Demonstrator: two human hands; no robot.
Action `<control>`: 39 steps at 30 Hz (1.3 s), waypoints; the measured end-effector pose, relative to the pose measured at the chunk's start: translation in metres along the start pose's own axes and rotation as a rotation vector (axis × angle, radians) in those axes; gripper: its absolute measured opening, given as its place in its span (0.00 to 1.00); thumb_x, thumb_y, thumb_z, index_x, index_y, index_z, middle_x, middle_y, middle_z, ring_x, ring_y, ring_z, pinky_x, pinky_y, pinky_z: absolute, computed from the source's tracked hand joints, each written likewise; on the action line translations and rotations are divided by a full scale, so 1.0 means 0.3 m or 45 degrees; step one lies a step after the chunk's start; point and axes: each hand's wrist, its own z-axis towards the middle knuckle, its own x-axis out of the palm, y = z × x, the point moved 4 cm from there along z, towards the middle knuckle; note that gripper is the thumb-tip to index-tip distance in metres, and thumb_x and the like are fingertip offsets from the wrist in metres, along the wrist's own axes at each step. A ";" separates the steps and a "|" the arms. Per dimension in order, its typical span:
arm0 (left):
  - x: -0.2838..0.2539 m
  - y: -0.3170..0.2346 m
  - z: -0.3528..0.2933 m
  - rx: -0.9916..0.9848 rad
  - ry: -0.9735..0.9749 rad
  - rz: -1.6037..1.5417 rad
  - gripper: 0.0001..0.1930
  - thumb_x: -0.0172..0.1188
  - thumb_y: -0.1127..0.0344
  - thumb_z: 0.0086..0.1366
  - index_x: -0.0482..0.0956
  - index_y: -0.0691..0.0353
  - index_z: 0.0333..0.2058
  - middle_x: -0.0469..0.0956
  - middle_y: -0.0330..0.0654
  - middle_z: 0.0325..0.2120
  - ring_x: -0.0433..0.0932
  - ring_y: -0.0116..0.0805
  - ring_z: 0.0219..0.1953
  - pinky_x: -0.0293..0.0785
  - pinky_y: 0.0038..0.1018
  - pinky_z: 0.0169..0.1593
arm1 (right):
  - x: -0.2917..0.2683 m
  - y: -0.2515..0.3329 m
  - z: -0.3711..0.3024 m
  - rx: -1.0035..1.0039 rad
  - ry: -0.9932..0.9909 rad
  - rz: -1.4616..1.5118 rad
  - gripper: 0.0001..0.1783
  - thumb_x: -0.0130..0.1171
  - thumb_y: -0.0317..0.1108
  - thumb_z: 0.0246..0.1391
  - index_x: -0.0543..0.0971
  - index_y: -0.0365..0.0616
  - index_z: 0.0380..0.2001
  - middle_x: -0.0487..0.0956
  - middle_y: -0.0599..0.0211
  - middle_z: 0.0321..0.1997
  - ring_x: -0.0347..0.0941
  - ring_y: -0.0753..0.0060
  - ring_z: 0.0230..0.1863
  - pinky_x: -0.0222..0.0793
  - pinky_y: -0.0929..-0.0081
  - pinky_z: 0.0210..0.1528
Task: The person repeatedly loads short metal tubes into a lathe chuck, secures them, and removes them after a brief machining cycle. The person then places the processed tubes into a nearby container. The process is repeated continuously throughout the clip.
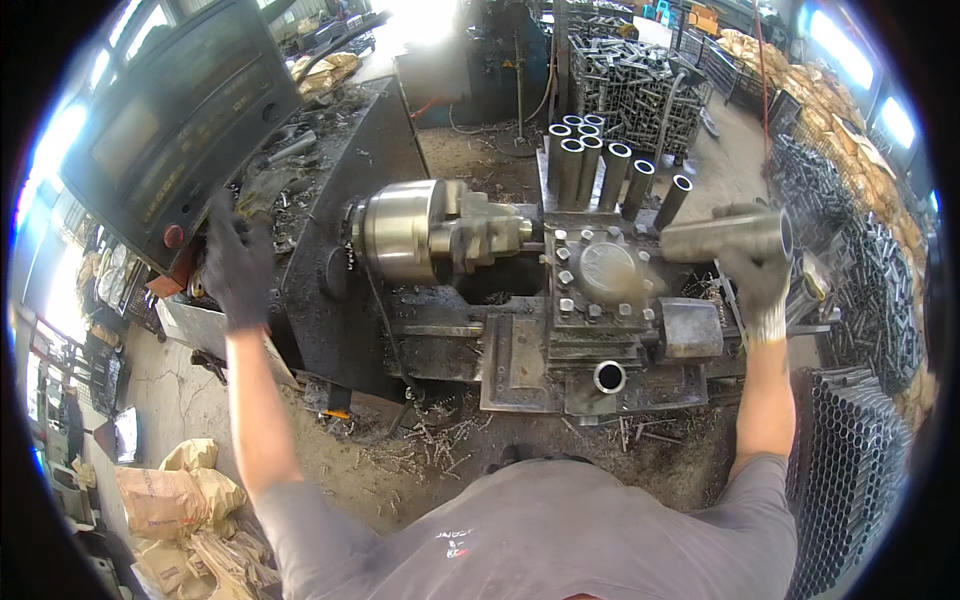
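Note:
My left hand (238, 265), in a dark glove, is raised beside the dark machine housing at left, close to a red button (173, 236). Its fingers look stretched out, and nothing shows in them. My right hand (758, 278), also gloved, is closed round a metal tube (718, 238) lying sideways, its open end to the right; the tube is slightly blurred. Between my hands is a lathe with a shiny round chuck (402, 230), its jaws blurred. Right of the chuck sits a square, bolted tool post (600, 285). Several tubes (590, 165) stand upright behind it.
One tube end (609, 377) points up at the lathe's near side. Metal shavings (435, 445) litter the floor. A wire crate (640, 85) of metal parts stands behind, stacked tubes (850, 470) at lower right, paper sacks (180, 500) at lower left.

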 end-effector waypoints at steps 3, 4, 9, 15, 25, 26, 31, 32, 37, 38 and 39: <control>-0.040 -0.339 -0.415 0.059 0.499 -0.947 0.22 0.64 0.82 0.64 0.79 0.63 0.57 0.81 0.42 0.52 0.81 0.33 0.50 0.80 0.32 0.54 | 0.078 0.195 -0.074 -0.488 0.398 0.202 0.13 0.62 0.30 0.60 0.91 0.47 0.46 0.91 0.61 0.48 0.88 0.70 0.47 0.86 0.64 0.53; -0.083 -0.447 -0.541 0.099 0.702 -1.055 0.30 0.68 0.81 0.59 0.77 0.63 0.62 0.79 0.42 0.56 0.80 0.34 0.53 0.80 0.33 0.58 | 0.117 0.247 -0.113 -0.545 0.597 0.322 0.15 0.64 0.35 0.61 0.90 0.46 0.48 0.91 0.62 0.48 0.88 0.68 0.48 0.85 0.62 0.52; -0.186 -0.788 -0.963 -0.053 1.389 -1.256 0.46 0.85 0.59 0.48 0.75 0.56 0.67 0.81 0.49 0.59 0.84 0.49 0.56 0.81 0.39 0.60 | 0.333 0.364 -0.360 -0.285 1.077 1.139 0.19 0.78 0.29 0.50 0.87 0.39 0.46 0.86 0.54 0.50 0.85 0.54 0.53 0.84 0.57 0.55; -0.140 -0.562 -1.524 -0.398 1.323 -0.501 0.24 0.72 0.47 0.62 0.85 0.51 0.52 0.86 0.51 0.48 0.85 0.52 0.53 0.81 0.45 0.53 | 0.507 0.360 -0.676 -0.198 1.375 1.093 0.21 0.76 0.30 0.52 0.84 0.44 0.50 0.85 0.56 0.51 0.85 0.50 0.50 0.83 0.59 0.52; -1.049 -0.124 -3.360 -2.306 1.120 0.243 0.36 0.61 0.40 0.63 0.82 0.56 0.63 0.80 0.55 0.62 0.77 0.55 0.67 0.74 0.44 0.66 | 0.740 0.576 -1.202 -0.294 1.884 0.735 0.27 0.77 0.41 0.46 0.83 0.47 0.50 0.87 0.56 0.48 0.86 0.47 0.47 0.84 0.57 0.49; -1.148 -0.178 -3.495 -2.324 1.058 0.315 0.35 0.61 0.40 0.63 0.83 0.57 0.61 0.80 0.55 0.62 0.77 0.55 0.66 0.74 0.44 0.66 | 0.754 0.650 -1.258 -0.379 1.945 0.836 0.27 0.77 0.42 0.47 0.83 0.47 0.51 0.87 0.55 0.48 0.86 0.47 0.48 0.84 0.57 0.49; -1.371 -0.527 -3.894 -2.641 0.883 0.428 0.30 0.60 0.42 0.65 0.87 0.57 0.56 0.82 0.56 0.59 0.78 0.57 0.65 0.76 0.45 0.65 | 0.760 1.107 -1.582 -0.918 2.246 0.991 0.30 0.78 0.47 0.49 0.82 0.45 0.52 0.86 0.52 0.50 0.85 0.45 0.49 0.82 0.54 0.52; -1.359 -0.591 -3.921 -2.558 0.859 0.418 0.27 0.60 0.45 0.66 0.87 0.57 0.55 0.82 0.57 0.58 0.79 0.57 0.64 0.76 0.45 0.64 | 0.751 1.204 -1.657 -1.039 2.300 1.015 0.32 0.79 0.49 0.48 0.82 0.45 0.53 0.86 0.52 0.50 0.85 0.44 0.49 0.82 0.54 0.52; -1.287 -0.865 -3.989 -2.729 0.684 0.248 0.23 0.58 0.51 0.69 0.88 0.58 0.53 0.83 0.57 0.57 0.81 0.58 0.60 0.78 0.46 0.61 | 0.626 1.633 -1.964 -1.495 2.501 1.296 0.32 0.80 0.46 0.47 0.82 0.46 0.53 0.86 0.53 0.49 0.85 0.46 0.49 0.82 0.56 0.52; -1.253 -0.905 -3.982 -2.574 0.823 0.282 0.22 0.57 0.51 0.69 0.88 0.58 0.52 0.83 0.57 0.57 0.82 0.59 0.59 0.79 0.47 0.60 | 0.592 1.712 -2.012 -1.563 2.553 1.393 0.32 0.81 0.44 0.46 0.82 0.46 0.53 0.87 0.54 0.49 0.85 0.47 0.49 0.82 0.56 0.52; -1.234 -0.942 -3.983 -2.638 0.711 0.295 0.23 0.57 0.49 0.69 0.88 0.58 0.53 0.83 0.57 0.56 0.82 0.59 0.59 0.78 0.47 0.60 | 0.559 1.786 -2.058 -1.661 2.601 1.371 0.32 0.81 0.43 0.46 0.82 0.47 0.53 0.87 0.54 0.48 0.85 0.48 0.49 0.82 0.57 0.51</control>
